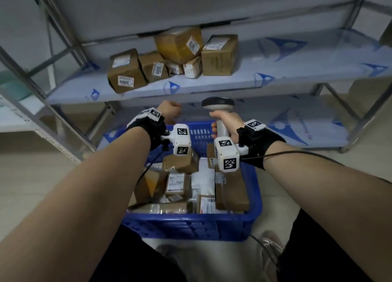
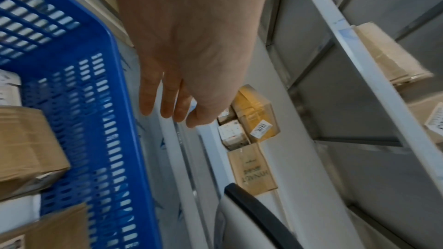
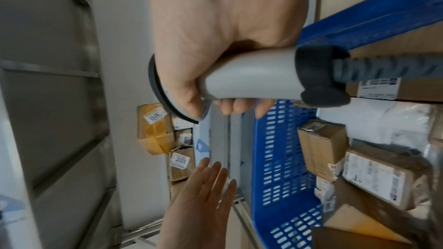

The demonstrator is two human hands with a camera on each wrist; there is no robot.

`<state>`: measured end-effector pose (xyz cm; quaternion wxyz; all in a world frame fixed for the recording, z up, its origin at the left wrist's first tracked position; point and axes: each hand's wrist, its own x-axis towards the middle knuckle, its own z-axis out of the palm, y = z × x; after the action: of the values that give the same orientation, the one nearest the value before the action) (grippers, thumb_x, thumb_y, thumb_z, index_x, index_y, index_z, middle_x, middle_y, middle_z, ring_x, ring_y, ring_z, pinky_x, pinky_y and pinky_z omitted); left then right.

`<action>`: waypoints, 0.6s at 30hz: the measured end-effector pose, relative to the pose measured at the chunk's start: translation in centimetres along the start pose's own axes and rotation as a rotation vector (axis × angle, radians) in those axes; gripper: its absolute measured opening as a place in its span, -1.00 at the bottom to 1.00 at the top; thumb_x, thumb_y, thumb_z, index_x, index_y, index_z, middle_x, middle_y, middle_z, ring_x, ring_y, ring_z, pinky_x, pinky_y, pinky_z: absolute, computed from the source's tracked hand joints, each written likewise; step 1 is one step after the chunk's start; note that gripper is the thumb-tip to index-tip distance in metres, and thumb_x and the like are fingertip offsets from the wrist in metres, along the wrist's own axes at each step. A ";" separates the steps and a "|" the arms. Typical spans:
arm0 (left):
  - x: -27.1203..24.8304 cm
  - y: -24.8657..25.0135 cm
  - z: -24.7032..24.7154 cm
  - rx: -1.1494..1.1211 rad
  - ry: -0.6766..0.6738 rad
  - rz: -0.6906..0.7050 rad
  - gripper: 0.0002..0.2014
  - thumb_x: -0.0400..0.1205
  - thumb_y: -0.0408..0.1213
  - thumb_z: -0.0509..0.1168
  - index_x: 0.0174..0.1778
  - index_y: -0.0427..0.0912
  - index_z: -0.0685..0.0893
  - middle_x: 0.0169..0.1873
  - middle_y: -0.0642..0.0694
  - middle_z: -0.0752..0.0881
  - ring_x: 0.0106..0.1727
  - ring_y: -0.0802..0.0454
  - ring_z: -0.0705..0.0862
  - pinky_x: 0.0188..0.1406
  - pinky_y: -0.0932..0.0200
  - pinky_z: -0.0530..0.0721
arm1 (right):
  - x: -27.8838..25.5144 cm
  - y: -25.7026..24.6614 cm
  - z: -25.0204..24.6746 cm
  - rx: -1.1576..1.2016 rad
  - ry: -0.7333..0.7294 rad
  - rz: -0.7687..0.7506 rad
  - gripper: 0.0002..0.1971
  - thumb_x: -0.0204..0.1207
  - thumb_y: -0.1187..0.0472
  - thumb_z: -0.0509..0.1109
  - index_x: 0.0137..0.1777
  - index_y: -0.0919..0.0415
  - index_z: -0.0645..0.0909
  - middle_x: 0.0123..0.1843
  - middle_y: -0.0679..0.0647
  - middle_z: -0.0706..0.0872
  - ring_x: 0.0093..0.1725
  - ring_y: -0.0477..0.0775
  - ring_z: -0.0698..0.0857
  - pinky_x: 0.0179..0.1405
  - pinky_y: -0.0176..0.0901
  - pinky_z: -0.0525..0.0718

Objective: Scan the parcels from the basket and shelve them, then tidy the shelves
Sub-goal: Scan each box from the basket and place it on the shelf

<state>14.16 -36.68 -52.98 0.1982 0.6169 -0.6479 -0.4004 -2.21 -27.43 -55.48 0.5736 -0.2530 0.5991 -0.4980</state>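
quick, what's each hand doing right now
Left hand: open, fingers straight, holding nothing, beside the basket.
Right hand: gripping the scanner by its handle.

A blue perforated plastic basket [image 1: 192, 222] stands on the floor before the grey metal shelving rack [image 1: 275, 78]. Brown cardboard parcels [image 1: 176, 184] lie inside it. On the shelf behind and above, a cluster of labelled cardboard boxes [image 1: 127, 71] sits left of centre; the yellow-taped carton [image 1: 178, 44] apparently rests tilted on smaller ones.
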 end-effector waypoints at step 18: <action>6.4 -17.1 6.7 0.196 -0.166 -0.408 -0.51 0.63 -0.38 0.32 0.49 -0.39 0.43 0.37 -0.38 0.54 0.37 -0.32 0.55 0.26 -0.14 0.58 | 11.1 13.5 2.3 -0.054 0.070 0.379 -0.70 0.58 0.22 0.38 -0.37 0.29 0.49 -0.51 0.14 0.49 -0.57 0.06 0.45 -0.49 -0.14 0.46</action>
<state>19.07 -39.58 -71.58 -0.0015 0.7165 -0.5596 -0.4166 1.18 -32.78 -71.88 0.6292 -0.1334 0.6686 -0.3733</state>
